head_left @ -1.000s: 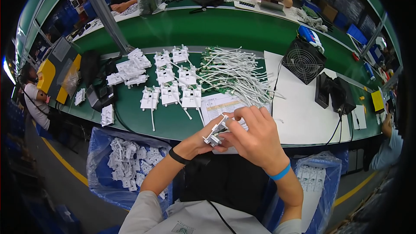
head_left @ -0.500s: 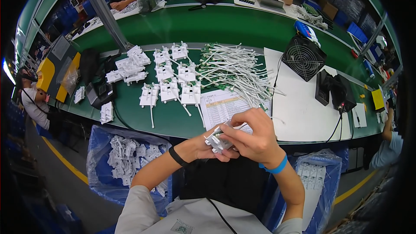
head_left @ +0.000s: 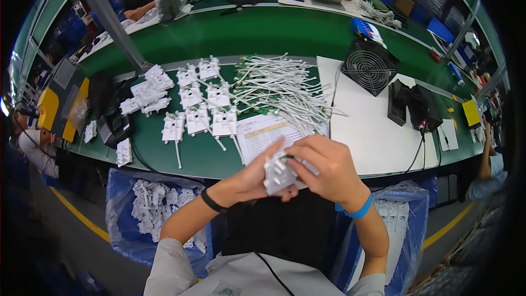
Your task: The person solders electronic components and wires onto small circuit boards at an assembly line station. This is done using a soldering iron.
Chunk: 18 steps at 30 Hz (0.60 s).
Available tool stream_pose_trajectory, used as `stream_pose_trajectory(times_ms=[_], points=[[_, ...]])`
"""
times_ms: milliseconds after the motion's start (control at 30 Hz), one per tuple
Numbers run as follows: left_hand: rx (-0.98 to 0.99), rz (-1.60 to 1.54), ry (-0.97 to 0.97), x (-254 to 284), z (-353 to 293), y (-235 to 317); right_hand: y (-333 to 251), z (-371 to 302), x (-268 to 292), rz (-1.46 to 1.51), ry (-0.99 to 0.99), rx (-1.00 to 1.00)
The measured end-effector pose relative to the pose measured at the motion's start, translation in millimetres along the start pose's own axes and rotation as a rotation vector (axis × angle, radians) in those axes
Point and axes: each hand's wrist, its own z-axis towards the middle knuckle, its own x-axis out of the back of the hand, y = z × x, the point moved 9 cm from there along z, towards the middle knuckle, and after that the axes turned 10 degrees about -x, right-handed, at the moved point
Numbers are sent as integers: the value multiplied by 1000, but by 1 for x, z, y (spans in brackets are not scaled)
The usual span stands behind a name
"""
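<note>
A white plastic housing (head_left: pixel 277 175) is held over the table's front edge by my left hand (head_left: pixel 253 180), its thumb up along one side and fingertips showing underneath. My right hand (head_left: pixel 330 165) bends over the housing with thumb and fingers pinched at its upper edge. A bit of green and dark shows under those fingertips; what they grip is mostly hidden. Beyond my hands lies a printed sheet (head_left: pixel 262 136). Several white housings with cables (head_left: pixel 195 119) stand in rows left of it. A spread of white cables with green boards (head_left: pixel 285 90) lies behind the sheet.
Stacked white housings (head_left: pixel 148 92) sit at the left. A black fan (head_left: pixel 370 68) and black device (head_left: pixel 424 111) stand on the right beside a white board (head_left: pixel 361 145). Blue lined bins (head_left: pixel 123 208) (head_left: pixel 419 225) flank my lap. Co-workers sit across the table.
The whole view has shifted, so the table's things sit further left. The housing has turned in my left hand and shows more of its face. My right fingers stay at it.
</note>
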Motion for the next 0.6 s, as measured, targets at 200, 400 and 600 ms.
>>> stream_pose_trajectory(times_ms=[200, 400, 600], points=[[-547, 1009, 373, -31, 23, 64, 68, -14, 23, 142, 201, -368], [-770, 909, 545, -15, 65, 78, 111, -37, 36, 339, 393, -534], [-811, 1156, 588, -18, 100, 81, 114, -55, 56, -129, 445, -491]])
